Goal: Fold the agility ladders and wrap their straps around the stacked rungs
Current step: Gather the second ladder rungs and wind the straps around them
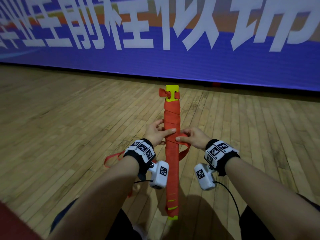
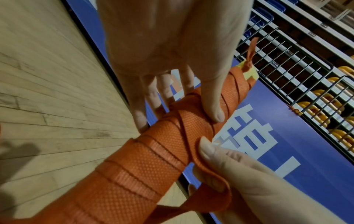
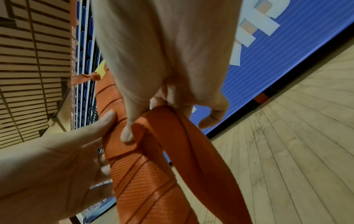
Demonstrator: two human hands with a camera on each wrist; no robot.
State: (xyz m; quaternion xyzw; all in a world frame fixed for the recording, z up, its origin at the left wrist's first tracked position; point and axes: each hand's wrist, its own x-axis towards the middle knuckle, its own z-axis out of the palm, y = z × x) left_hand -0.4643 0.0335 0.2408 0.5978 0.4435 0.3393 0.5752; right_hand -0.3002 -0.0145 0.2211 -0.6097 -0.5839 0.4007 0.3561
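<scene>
A bundle of stacked yellow rungs (image 1: pixel 171 163) wound in orange-red strap is held above the floor, pointing away from me. Its far yellow end (image 1: pixel 172 92) carries a strap knot (image 1: pixel 162 92). My left hand (image 1: pixel 156 134) holds the bundle's middle, thumb (image 2: pixel 212 106) pressed across the top and fingers behind it. My right hand (image 1: pixel 192 138) pinches a loose strap loop (image 1: pixel 185 153) against the bundle's right side; the right wrist view shows the loop (image 3: pixel 201 159) folded under the thumb. Another strap tail (image 1: pixel 112 157) hangs at the left.
A wooden plank floor (image 1: pixel 69 110) lies below. A blue banner with white characters (image 1: pixel 173 58) runs along the wall ahead. In the left wrist view, metal railings (image 2: pixel 287 68) and yellow seats (image 2: pixel 316 109) stand behind the banner. My legs are at the bottom edge.
</scene>
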